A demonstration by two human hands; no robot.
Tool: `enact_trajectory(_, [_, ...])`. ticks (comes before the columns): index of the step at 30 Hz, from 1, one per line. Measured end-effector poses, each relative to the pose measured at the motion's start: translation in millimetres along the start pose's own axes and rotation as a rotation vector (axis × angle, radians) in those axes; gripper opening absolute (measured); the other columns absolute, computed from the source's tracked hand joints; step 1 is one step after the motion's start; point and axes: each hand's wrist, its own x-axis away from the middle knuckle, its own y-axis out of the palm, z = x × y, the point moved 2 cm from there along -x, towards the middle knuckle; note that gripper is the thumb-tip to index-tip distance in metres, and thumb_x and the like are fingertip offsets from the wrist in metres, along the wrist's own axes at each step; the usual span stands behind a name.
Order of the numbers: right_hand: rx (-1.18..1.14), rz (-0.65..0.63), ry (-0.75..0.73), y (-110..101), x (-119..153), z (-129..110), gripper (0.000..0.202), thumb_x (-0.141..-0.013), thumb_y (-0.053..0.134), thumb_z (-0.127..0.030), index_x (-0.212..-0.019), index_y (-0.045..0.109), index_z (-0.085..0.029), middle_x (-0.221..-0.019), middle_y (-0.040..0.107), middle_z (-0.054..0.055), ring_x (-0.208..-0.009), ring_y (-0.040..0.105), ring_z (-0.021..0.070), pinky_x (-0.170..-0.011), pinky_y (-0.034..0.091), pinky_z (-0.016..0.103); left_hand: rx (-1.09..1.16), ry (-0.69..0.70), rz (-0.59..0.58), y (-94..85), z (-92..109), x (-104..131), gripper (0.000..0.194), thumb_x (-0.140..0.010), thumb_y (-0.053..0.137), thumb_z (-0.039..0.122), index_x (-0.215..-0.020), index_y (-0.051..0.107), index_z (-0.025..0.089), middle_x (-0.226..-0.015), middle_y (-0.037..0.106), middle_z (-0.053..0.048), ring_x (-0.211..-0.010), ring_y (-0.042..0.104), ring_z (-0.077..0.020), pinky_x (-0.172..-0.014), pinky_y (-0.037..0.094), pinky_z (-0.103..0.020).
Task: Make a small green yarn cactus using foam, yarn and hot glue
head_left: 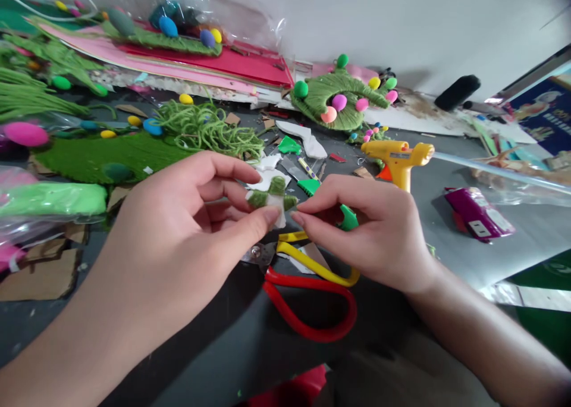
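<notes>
Left edge of worktop: leaf-shaped green yarn piece (102, 157) lies inboard of it, brown cardboard (40, 276) nearer the person; loose green yarn (209, 127) farther in, toward the back.
Left hand: forearm in from lower left, palm turned inward, fingers curled; thumb in front, fingertips behind, closed on the small yarn-wrapped piece.
Small yarn-wrapped piece (276, 199): held above the worktop (455, 258), mid-width; green yarn on three arms, white still bare at center and bottom.
Wrap step: looks mid-covering, my read; next move calls for a steady left pinch and precise right fingertips at the white part.
Scissors (307, 283): below the hands, toward the near edge, red and yellow handles pointing right.
Right hand: forearm in from lower right, wrist bent inward, thumb and index tips drawn together just beside the piece's right arm. Can't tell if a strand is between them.
Glue gun (399, 154): behind right hand, toward back edge.
Purple packet (479, 213): farthest right, near right edge.
</notes>
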Motion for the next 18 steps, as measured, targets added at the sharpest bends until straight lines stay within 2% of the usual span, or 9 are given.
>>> enact_trajectory(6, [-0.081,0.003,0.049,-0.2,-0.1,-0.6,0.006,-0.085,0.081,-0.018,-0.082,0.075,-0.019,-0.076,0.073,-0.002,-0.064,0.061,0.0082,-0.058,0.051,0.022,0.312,-0.181,-0.088,0.8,-8.0,-4.5,0.035,-0.075,0.09,0.035,-0.104,0.071,0.033,-0.092,0.077,0.004,-0.076,0.079,-0.0199,-0.061,0.065,-0.023])
enact_trajectory(9, [-0.143,-0.021,0.06,-0.2,-1.0,-1.8,0.006,-0.085,0.081,-0.018,-0.083,0.076,-0.019,-0.076,0.074,-0.002,-0.065,0.062,0.0091,-0.06,0.053,0.023,0.469,-0.258,-0.133,4.2,-7.1,-4.3,0.035,-0.075,0.089,0.028,-0.104,0.069,0.029,-0.093,0.077,0.002,-0.078,0.078,-0.0219,-0.068,0.068,-0.032])
enact_trajectory(11, [-0.168,-0.058,0.051,-0.2,-1.8,-3.0,0.004,-0.088,0.079,-0.018,-0.085,0.077,-0.02,-0.079,0.076,-0.001,-0.067,0.065,0.0104,-0.064,0.055,0.024,0.518,-0.314,-0.167,5.8,-4.6,-3.4,0.035,-0.078,0.085,0.024,-0.107,0.067,0.026,-0.092,0.077,0.0,-0.077,0.077,-0.02,-0.069,0.067,-0.031])
enact_trajectory(14, [-0.173,-0.114,0.02,-0.9,-2.4,-3.8,0.008,-0.092,0.073,-0.017,-0.088,0.078,-0.022,-0.085,0.078,0.0,-0.074,0.069,0.0128,-0.072,0.059,0.027,0.526,-0.385,-0.252,6.3,-0.2,-2.5,0.027,-0.085,0.079,0.022,-0.108,0.065,0.024,-0.088,0.075,0.0,-0.075,0.073,-0.0148,-0.067,0.062,-0.022])
enact_trajectory(18, [-0.14,-0.181,-0.05,-2.7,-1.0,-0.2,0.013,-0.095,0.067,-0.017,-0.095,0.078,-0.025,-0.093,0.08,0.002,-0.08,0.072,0.0157,-0.077,0.06,0.031,0.482,-0.362,-0.296,2.9,0.7,-4.9,0.025,-0.081,0.078,0.017,-0.102,0.066,0.025,-0.078,0.071,0.004,-0.068,0.069,-0.0098,-0.062,0.056,-0.015])
